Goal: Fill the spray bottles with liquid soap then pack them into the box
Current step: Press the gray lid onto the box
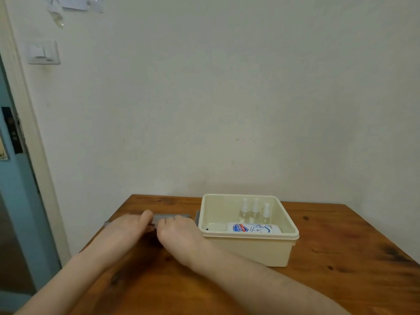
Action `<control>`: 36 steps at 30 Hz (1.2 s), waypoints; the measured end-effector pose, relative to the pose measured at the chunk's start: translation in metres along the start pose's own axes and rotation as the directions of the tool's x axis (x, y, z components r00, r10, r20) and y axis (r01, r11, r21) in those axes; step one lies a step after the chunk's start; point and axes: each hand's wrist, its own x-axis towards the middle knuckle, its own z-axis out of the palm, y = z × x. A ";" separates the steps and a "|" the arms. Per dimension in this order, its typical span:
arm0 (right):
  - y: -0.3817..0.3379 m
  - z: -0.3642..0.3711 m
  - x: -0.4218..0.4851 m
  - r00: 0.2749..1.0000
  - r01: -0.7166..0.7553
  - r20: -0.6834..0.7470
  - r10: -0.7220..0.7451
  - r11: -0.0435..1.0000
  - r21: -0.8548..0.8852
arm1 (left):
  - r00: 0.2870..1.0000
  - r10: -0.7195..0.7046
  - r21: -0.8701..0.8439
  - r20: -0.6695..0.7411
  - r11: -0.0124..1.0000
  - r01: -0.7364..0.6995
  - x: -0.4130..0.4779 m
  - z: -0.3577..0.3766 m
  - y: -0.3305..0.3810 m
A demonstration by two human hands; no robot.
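Wooden table (pixel 341 258) against a wall (pixel 227 98). Open cream box (pixel 250 248) sits mid-table, nearer the far edge. Three clear spray bottles (pixel 255 210) stand upright in a row along the box's far wall. White soap bottle (pixel 252 228) with a blue label lies on its side inside the box against the near wall. Grey lid (pixel 175 216) lies flat on the table just left of the box, toward the far left corner. Both hands on the lid. Right hand (pixel 179 231): fingers curled over the lid's near edge, grasping it. Left hand (pixel 127 227): motion-blurred, thumb on top of the lid, cannot tell the grip. Switch (pixel 44 52) on the wall, upper left
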 end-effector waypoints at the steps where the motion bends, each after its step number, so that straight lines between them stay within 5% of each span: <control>1: 0.000 -0.007 0.000 1.000 -0.013 -0.001 0.013 0.999 -0.034 | 0.990 -0.022 -0.037 -0.140 0.999 0.017 0.000 -0.004 -0.003; 3: -0.002 -0.026 0.000 0.993 -0.108 -0.047 0.106 0.993 -0.053 | 0.889 -0.174 -0.159 -0.424 0.980 0.116 -0.002 -0.011 -0.007; 5: 0.002 -0.042 0.004 0.984 -0.096 -0.148 0.101 0.995 0.041 | 0.692 -0.434 -0.387 -0.577 0.891 0.236 -0.004 -0.019 -0.005; 7: 0.012 -0.062 0.007 0.942 -0.114 -0.267 0.205 0.940 0.321 | 0.496 -0.706 -0.684 -0.506 0.679 0.268 -0.004 -0.029 0.005; 9: 0.031 -0.078 0.004 0.853 -0.170 -0.342 0.394 0.830 0.531 | 0.389 -0.878 -0.872 -0.280 0.402 0.280 0.003 -0.026 0.003; 11: 0.053 -0.092 -0.004 0.790 -0.208 -0.296 0.536 0.689 0.694 | 0.390 -0.920 -0.886 -0.041 0.215 0.412 0.011 -0.018 -0.002; 14: 0.082 -0.110 -0.020 0.680 -0.178 -0.170 0.714 0.385 0.906 | 0.473 -0.858 -0.844 0.199 0.096 0.528 0.022 -0.016 0.009; 17: 0.106 -0.123 -0.045 0.612 -0.114 -0.057 0.788 0.159 0.981 | 0.569 -0.693 -0.867 0.443 -0.170 0.468 0.034 -0.023 0.031; 20: 0.126 -0.125 -0.072 0.583 -0.060 0.010 0.812 0.031 0.998 | 0.672 -0.593 -0.896 0.444 -0.304 0.324 0.047 -0.039 0.050; 26: 0.163 -0.095 -0.118 0.508 -0.086 0.186 0.841 -0.165 0.982 | 0.776 -0.586 -0.969 0.234 -0.077 0.234 0.068 -0.057 0.082; 30: 0.180 -0.067 -0.138 0.452 -0.293 0.125 0.883 0.015 0.956 | 0.809 -0.586 -0.943 0.055 0.236 0.235 0.071 -0.053 0.100; 33: 0.186 -0.045 -0.146 0.436 -0.420 0.029 0.900 0.175 0.891 | 0.807 -0.590 -0.913 0.019 0.319 0.255 0.076 -0.040 0.108; 36: 0.187 -0.022 -0.150 0.440 -0.492 0.022 0.898 0.220 0.842 | 0.808 -0.589 -0.861 0.019 0.402 0.313 0.079 -0.023 0.112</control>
